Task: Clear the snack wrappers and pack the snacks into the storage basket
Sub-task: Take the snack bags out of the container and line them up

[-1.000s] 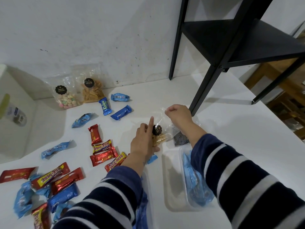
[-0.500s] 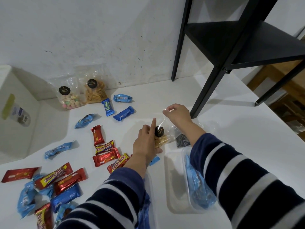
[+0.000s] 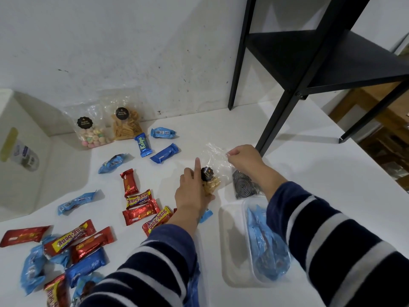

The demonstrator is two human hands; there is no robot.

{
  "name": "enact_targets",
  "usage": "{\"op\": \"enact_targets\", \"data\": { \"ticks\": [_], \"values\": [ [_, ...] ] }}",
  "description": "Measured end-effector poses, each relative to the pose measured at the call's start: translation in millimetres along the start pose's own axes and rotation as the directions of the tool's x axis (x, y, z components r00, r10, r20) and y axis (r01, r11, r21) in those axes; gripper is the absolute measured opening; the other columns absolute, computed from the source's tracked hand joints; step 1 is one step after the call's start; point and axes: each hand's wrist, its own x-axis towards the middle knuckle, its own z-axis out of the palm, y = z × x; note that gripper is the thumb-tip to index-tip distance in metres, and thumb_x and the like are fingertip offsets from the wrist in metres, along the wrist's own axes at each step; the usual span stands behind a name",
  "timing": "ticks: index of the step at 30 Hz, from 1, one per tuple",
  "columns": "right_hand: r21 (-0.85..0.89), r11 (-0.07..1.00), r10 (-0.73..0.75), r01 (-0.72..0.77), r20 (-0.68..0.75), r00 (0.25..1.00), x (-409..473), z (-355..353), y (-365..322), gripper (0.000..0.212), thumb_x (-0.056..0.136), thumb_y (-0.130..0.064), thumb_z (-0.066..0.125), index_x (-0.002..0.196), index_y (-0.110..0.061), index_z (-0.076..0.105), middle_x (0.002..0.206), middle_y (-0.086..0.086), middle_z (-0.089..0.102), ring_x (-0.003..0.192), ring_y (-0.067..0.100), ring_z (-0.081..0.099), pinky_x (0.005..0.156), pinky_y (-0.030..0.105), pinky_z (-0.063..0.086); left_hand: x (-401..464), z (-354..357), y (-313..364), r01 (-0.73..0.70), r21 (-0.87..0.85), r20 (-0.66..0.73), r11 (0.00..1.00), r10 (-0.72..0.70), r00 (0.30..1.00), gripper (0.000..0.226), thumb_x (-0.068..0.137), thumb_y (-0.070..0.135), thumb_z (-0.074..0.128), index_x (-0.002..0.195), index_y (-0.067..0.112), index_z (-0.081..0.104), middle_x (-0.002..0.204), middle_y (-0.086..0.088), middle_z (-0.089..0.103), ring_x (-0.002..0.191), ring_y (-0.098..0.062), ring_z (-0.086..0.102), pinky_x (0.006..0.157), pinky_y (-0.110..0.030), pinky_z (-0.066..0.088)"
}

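Observation:
A clear cellophane snack bag (image 3: 215, 167) with a black round label and pale round snacks stands near the table's middle. My left hand (image 3: 192, 191) grips its lower part, index finger pointing up. My right hand (image 3: 243, 157) pinches the bag's top edge. A clear plastic basket (image 3: 247, 247) holding blue wrappers sits at the lower right, partly under my right sleeve. Red and blue wrapped bars (image 3: 141, 213) lie scattered on the white table to the left. Two more clear snack bags (image 3: 108, 129) lean on the back wall.
A black metal shelf (image 3: 309, 63) stands at the back right, one leg just behind my right hand. A black spiral-patterned packet (image 3: 245, 185) lies beside the basket. A white bin (image 3: 20, 151) stands at the far left. The table's right edge drops off.
Both hands keep their hold on the clear snack bag; my right hand has drawn its top edge slightly right and up. The view has shifted a little.

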Motion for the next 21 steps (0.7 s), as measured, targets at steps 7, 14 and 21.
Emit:
{"op": "enact_targets", "data": {
  "ticks": [7,14,21],
  "values": [
    [-0.018,0.999,-0.051,0.05,-0.046,0.998,0,9,4,0.029,0.087,0.0,0.051,0.096,-0.016,0.074,0.115,0.002,0.069,0.107,0.02,0.063,0.087,0.024,0.049,0,-1,3,0.027,-0.035,0.051,0.999,-0.025,0.998,0.115,0.074,0.047,0.074,0.15,0.026,-0.01,0.139,-0.006,0.029,0.125,-0.025,0.038,0.091,-0.039,0.05],
    [0.053,0.981,-0.181,0.186,-0.087,0.98,-10,11,3,0.019,0.09,-0.004,0.058,0.092,-0.014,0.074,0.105,0.002,0.071,0.093,0.012,0.062,0.081,0.018,0.044,14,-29,32,0.104,-0.386,-0.159,0.917,-0.178,0.971,0.049,0.095,0.057,0.031,0.112,0.017,0.054,0.115,-0.004,0.058,0.103,-0.021,0.054,0.085,-0.036,0.047],
    [0.043,0.957,-0.288,0.289,-0.016,0.957,-27,10,0,0.017,0.089,-0.021,0.063,0.101,-0.016,0.074,0.091,-0.008,0.066,0.072,-0.003,0.052,0.066,0.008,0.037,23,-38,37,0.133,-0.71,-0.006,0.692,-0.195,0.981,0.027,0.096,0.025,0.04,0.084,0.017,0.062,0.092,-0.002,0.068,0.09,-0.025,0.065,0.081,-0.038,0.053]
  ]
}}
